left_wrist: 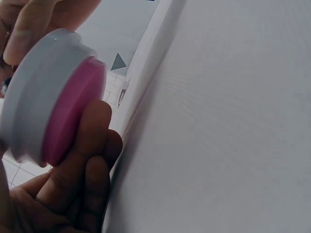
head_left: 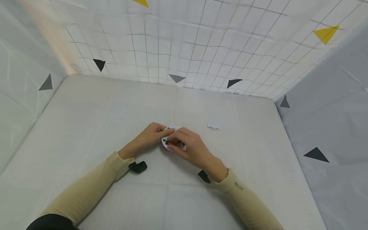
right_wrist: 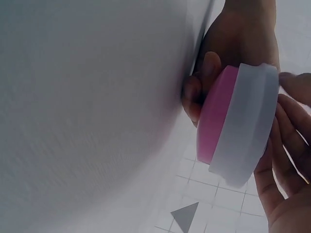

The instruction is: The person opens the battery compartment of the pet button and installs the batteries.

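My left hand (head_left: pixel 151 133) grips a round white device (head_left: pixel 165 146) by its side, just above the table. Its underside, with dark round spots, faces up toward the head camera. The wrist views show its white casing (left_wrist: pixel 41 94) and a pink domed face (right_wrist: pixel 217 116) turned toward the table, with left fingers beneath it. My right hand (head_left: pixel 193 147) is over the underside, thumb and fingers pinching a small copper-and-dark battery (head_left: pixel 172 143) there. The fingers partly cover it, and how far it sits in the device cannot be told.
A small white cover with a tab (head_left: pixel 213 126) lies on the table to the right of the device. White sheeting covers the table (head_left: pixel 115 102). Behind stands a grid-lined sheet wall (head_left: pixel 161 48) with dark and yellow triangles, and plain sheets hang at both sides.
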